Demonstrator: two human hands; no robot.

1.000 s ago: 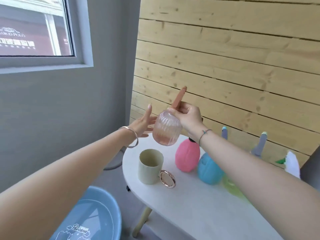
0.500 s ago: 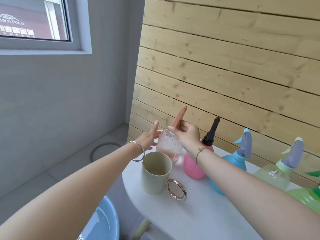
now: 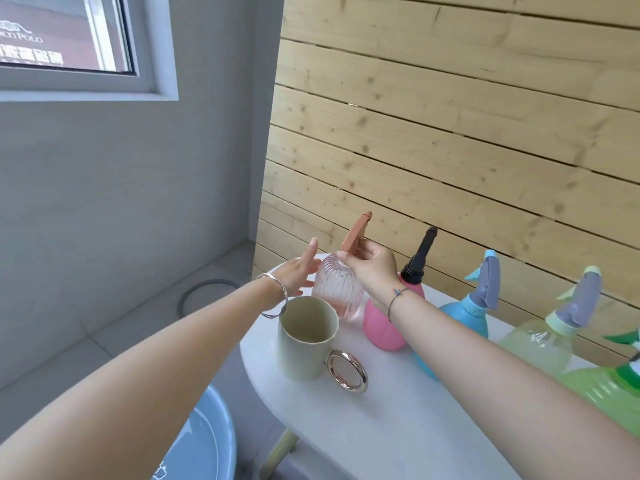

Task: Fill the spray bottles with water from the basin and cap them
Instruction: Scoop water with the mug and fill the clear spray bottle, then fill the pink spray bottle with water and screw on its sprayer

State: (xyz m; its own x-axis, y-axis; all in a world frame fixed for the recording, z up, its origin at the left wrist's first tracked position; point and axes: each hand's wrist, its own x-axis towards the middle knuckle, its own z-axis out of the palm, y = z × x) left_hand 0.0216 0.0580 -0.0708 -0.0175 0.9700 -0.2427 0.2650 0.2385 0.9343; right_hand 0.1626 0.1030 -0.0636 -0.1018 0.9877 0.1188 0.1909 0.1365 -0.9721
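A clear ribbed pink spray bottle [image 3: 337,292] stands at the far left end of the white table [image 3: 332,424], behind a cream mug [image 3: 306,341]. My right hand [image 3: 372,268] grips its copper-pink spray head [image 3: 356,233] at the neck. Just left of the bottle, my left hand [image 3: 298,273] is held flat with fingers apart, holding nothing. In a row to the right stand a pink bottle [image 3: 382,323] with a black head, a blue bottle [image 3: 464,317], a pale green bottle [image 3: 540,344] and a bright green one [image 3: 620,382]. The blue basin [image 3: 207,441] of water sits on the floor at lower left.
The mug's round copper handle [image 3: 347,371] points toward me. A wooden slat wall [image 3: 450,133] runs right behind the bottles. A grey wall with a window [image 3: 65,32] is to the left, and a grey ring [image 3: 204,292] lies on the tiled floor.
My right hand has lowered the ribbed pink bottle from mid-air down to the table behind the mug. My left hand stayed open beside it. The view shifted right, showing more bottles.
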